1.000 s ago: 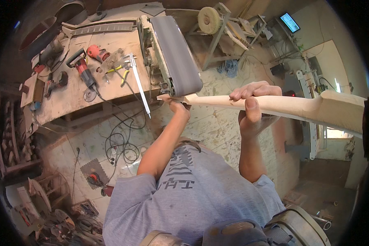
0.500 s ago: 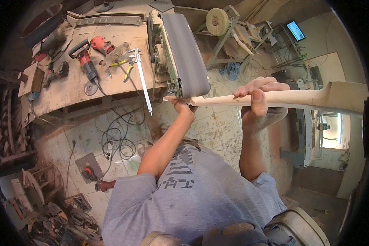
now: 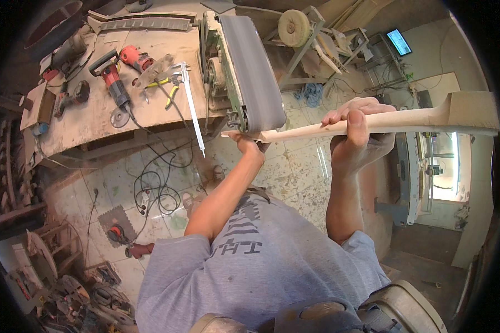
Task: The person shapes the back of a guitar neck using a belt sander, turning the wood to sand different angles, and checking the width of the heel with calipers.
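Note:
A long pale wooden guitar neck [image 3: 416,120] lies across the view, its blocky heel at the far right. My right hand [image 3: 356,129] is wrapped round the shaft, thumb on the near side and fingers over the far side. My left hand [image 3: 244,143] is closed on the narrow end, partly hidden under the rounded near end of the belt sander [image 3: 253,72]. The neck meets the grey belt there or lies just under it; I cannot tell which. Streaks on the belt suggest that it is running.
On the workbench [image 3: 166,50] left of the sander lie a caliper [image 3: 191,108], yellow-handled pliers [image 3: 172,96], a red angle grinder [image 3: 114,83] and another red power tool [image 3: 134,57]. Black cable [image 3: 155,183] coils on the floor. A round buffing wheel [image 3: 294,29] stands beyond the sander.
The heel end of the neck has risen and tilted away from me, my right hand moving up slightly with it. My left hand stays by the belt's near end.

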Demonstrator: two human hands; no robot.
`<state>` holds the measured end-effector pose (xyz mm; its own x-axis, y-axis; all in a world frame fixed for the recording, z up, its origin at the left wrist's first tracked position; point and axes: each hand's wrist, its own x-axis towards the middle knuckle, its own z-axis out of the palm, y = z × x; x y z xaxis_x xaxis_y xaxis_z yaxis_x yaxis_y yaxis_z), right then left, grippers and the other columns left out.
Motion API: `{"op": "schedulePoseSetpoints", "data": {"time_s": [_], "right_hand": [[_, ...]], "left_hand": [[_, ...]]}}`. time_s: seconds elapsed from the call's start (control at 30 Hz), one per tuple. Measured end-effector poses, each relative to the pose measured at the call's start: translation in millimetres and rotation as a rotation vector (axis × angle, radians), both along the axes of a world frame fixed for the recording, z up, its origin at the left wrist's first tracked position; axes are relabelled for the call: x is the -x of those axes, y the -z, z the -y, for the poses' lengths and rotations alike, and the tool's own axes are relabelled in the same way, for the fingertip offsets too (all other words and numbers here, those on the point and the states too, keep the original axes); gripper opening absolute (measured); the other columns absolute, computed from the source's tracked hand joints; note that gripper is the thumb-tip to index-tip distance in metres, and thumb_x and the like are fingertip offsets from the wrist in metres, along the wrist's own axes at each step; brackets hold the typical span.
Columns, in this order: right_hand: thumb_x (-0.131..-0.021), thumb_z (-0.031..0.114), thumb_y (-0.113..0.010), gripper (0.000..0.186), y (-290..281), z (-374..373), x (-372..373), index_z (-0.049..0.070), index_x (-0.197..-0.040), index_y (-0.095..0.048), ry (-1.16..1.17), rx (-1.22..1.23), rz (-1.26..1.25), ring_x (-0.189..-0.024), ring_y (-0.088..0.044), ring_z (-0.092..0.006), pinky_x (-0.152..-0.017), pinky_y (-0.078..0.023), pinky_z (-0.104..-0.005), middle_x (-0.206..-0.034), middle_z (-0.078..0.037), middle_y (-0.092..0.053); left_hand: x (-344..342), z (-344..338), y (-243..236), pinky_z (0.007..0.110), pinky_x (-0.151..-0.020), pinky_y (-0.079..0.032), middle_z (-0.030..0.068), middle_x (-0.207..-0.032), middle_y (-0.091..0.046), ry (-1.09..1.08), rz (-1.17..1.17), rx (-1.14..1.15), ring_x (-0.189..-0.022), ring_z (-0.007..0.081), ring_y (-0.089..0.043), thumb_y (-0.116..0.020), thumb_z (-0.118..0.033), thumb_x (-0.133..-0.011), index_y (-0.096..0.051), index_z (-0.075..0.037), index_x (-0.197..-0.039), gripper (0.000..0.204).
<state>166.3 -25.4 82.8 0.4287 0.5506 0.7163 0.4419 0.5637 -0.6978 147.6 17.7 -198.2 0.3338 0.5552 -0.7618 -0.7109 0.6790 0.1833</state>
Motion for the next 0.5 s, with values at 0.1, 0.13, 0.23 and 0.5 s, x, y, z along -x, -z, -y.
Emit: {"op": "schedulePoseSetpoints", "data": {"time_s": [0.1, 0.13, 0.23, 0.5], "right_hand": [[-0.083, 0.013, -0.072, 0.027, -1, -2, 1, 0.000, -0.086, -0.048, 0.022, 0.013, 0.001, -0.050, -0.060, -0.0158, -0.046, -0.056, -0.0305, -0.071, -0.012, -0.058], [-0.083, 0.013, -0.072, 0.027, -1, -3, 1, 0.000, -0.085, -0.049, 0.031, 0.016, 0.003, -0.050, -0.060, -0.0157, -0.046, -0.056, -0.0302, -0.071, -0.012, -0.059], [-0.086, 0.008, -0.061, 0.018, -1, 1, -2, 0.003, -0.089, -0.044, 0.044, 0.112, 0.102, -0.054, -0.055, -0.0156, -0.048, -0.056, -0.0321, -0.076, -0.012, -0.051], [-0.085, 0.007, -0.061, 0.017, -4, -6, 3, 0.002, -0.088, -0.045, 0.065, 0.115, 0.103, -0.053, -0.055, -0.0156, -0.048, -0.056, -0.0325, -0.073, -0.012, -0.051]], "left_hand": [[2, 0, -5, 0.049, -0.084, -0.061, 0.0043, -0.131, -0.054, 0.008, -0.020, 0.028, -0.113, 0.0262, -0.061, -0.020, -0.058, -0.099, -0.046, -0.019, -0.135, 0.059], [2, 1, -9, 0.049, -0.084, -0.061, 0.0042, -0.131, -0.054, 0.024, -0.028, 0.041, -0.113, 0.0259, -0.061, -0.021, -0.058, -0.099, -0.046, -0.020, -0.135, 0.058], [8, 1, -27, 0.048, -0.083, -0.060, 0.0039, -0.131, -0.054, 0.043, -0.047, 0.055, -0.114, 0.0255, -0.060, -0.021, -0.057, -0.099, -0.046, -0.021, -0.135, 0.057], [11, 0, -23, 0.054, -0.089, -0.056, 0.0030, -0.133, -0.053, 0.038, 0.007, 0.080, -0.118, 0.0269, -0.057, -0.014, -0.058, -0.100, -0.046, -0.021, -0.136, 0.061]]}}
